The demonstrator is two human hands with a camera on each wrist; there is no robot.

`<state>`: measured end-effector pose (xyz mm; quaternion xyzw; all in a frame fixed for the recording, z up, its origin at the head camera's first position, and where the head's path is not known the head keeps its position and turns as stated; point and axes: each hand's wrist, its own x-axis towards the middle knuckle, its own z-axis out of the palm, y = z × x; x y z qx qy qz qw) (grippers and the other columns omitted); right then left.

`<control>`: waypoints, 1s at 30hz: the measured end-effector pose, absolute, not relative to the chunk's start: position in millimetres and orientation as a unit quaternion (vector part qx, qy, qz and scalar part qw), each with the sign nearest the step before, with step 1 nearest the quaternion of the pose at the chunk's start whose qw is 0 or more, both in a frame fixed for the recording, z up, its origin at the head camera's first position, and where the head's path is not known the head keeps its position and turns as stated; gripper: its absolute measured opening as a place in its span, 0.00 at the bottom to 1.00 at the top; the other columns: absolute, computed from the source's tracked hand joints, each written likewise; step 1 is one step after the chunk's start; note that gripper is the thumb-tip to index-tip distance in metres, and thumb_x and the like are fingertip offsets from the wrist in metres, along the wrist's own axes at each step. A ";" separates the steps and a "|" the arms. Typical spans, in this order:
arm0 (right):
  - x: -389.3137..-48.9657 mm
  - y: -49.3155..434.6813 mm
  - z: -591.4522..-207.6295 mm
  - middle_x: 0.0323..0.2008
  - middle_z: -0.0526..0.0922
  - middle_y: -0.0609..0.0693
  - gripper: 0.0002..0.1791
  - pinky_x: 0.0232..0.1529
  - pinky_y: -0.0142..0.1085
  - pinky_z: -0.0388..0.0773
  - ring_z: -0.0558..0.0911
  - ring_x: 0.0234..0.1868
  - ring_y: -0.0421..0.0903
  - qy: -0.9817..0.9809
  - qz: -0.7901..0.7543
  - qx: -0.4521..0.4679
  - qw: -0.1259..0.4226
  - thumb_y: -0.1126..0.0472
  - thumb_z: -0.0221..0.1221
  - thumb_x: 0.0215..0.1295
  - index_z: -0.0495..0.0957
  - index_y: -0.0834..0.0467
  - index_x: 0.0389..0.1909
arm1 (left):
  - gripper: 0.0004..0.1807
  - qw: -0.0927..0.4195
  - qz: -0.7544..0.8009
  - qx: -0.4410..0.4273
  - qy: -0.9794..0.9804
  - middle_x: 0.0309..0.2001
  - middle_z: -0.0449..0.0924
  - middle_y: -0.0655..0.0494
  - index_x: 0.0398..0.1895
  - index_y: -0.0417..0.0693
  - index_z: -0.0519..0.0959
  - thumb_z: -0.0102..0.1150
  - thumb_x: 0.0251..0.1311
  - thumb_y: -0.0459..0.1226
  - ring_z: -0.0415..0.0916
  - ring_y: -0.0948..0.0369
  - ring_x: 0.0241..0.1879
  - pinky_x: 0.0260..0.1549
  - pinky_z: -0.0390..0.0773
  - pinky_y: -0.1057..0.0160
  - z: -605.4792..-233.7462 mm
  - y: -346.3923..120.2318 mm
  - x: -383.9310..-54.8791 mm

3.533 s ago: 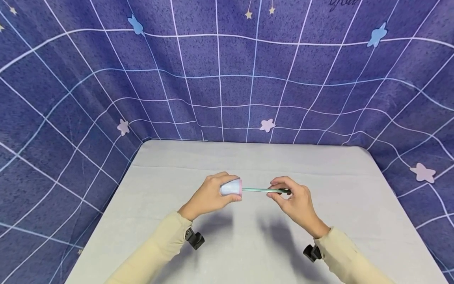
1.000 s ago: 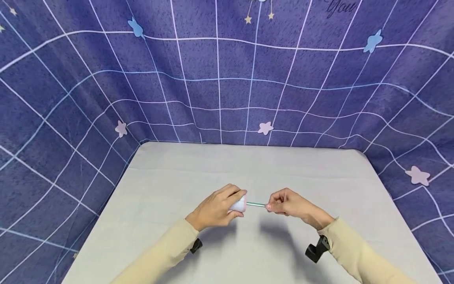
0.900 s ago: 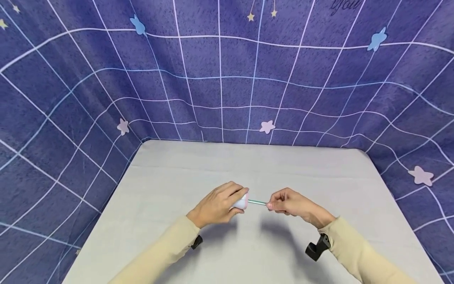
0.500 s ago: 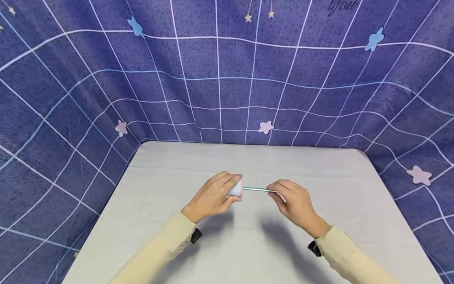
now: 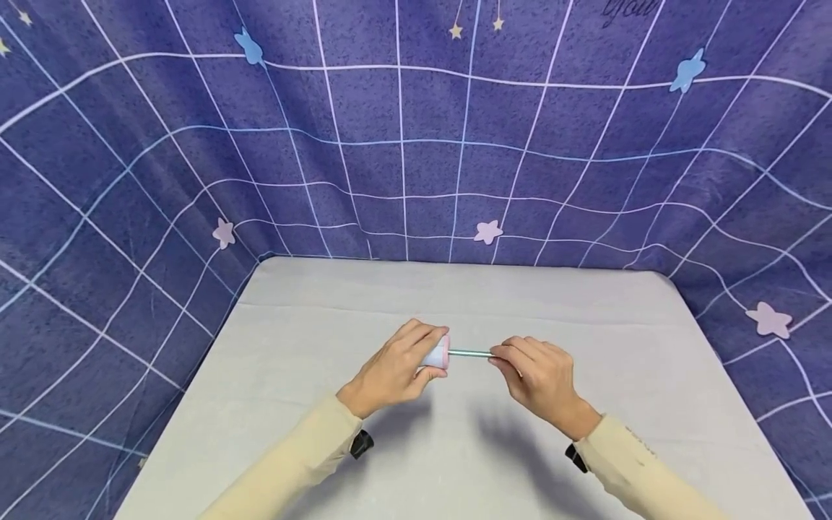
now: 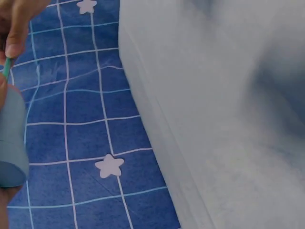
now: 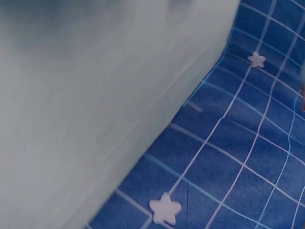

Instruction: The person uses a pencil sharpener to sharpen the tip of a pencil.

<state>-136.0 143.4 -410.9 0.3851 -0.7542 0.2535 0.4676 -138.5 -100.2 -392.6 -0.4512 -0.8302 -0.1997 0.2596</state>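
Observation:
My left hand (image 5: pixel 393 368) grips a light blue, cup-shaped pencil sharpener (image 5: pixel 434 354) with a pink end that faces right. A slim green pencil (image 5: pixel 471 354) runs level from that pink end to my right hand (image 5: pixel 536 372), whose thumb and fingers pinch it. Both things are held up over the table, with hand shadows below. In the left wrist view the sharpener (image 6: pixel 12 138) and a short bit of the pencil (image 6: pixel 6 67) show at the left edge. The pencil's far end is hidden behind my right fingers; neither held thing shows in the right wrist view.
A pale cloth covers the table (image 5: pixel 455 462). Behind it and at both sides hangs a dark blue curtain (image 5: pixel 429 166) with grid lines and stars. Small black wrist cameras (image 5: pixel 360 443) sit under the beige sleeves (image 5: pixel 292 458).
My right hand has turned about the pencil, from knuckles turned down to knuckles up, and keeps its pinch. Both hands rose a little, then sank slightly. The pencil stays at the sharpener's pink end.

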 end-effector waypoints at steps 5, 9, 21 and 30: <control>-130.4 150.9 -398.8 0.17 0.75 0.40 0.04 0.15 0.23 0.60 0.64 0.15 0.29 -0.831 0.441 0.321 0.113 0.62 0.64 0.58 0.82 0.55 0.26 | 0.32 0.343 -0.112 -0.482 -0.799 0.45 0.78 0.49 0.52 0.33 0.73 0.69 0.46 0.44 0.73 0.57 0.41 0.46 0.74 0.63 -398.1 -99.4 -136.3; -137.6 157.2 -387.5 0.17 0.71 0.44 0.04 0.17 0.27 0.60 0.64 0.17 0.32 -0.820 0.502 0.258 -0.095 0.67 0.61 0.59 0.81 0.62 0.26 | 0.35 0.379 -0.078 -0.493 -0.779 0.44 0.79 0.48 0.51 0.32 0.74 0.71 0.42 0.45 0.75 0.57 0.41 0.47 0.75 0.64 -402.8 -97.9 -135.0; -134.5 149.0 -405.7 0.28 0.82 0.42 0.08 0.23 0.28 0.71 0.77 0.24 0.36 -0.841 0.306 0.350 0.276 0.64 0.67 0.54 0.79 0.52 0.33 | 0.30 0.257 -0.158 -0.415 -0.858 0.44 0.80 0.50 0.54 0.34 0.74 0.67 0.52 0.44 0.75 0.57 0.44 0.47 0.75 0.61 -396.2 -109.1 -136.9; -147.5 140.4 -405.1 0.24 0.83 0.48 0.11 0.17 0.31 0.65 0.76 0.20 0.44 -0.684 0.149 0.422 0.576 0.65 0.55 0.66 0.83 0.60 0.26 | 0.28 0.118 -0.280 -0.373 -0.876 0.45 0.81 0.50 0.54 0.34 0.76 0.69 0.51 0.39 0.76 0.59 0.43 0.42 0.78 0.62 -378.8 -107.8 -140.4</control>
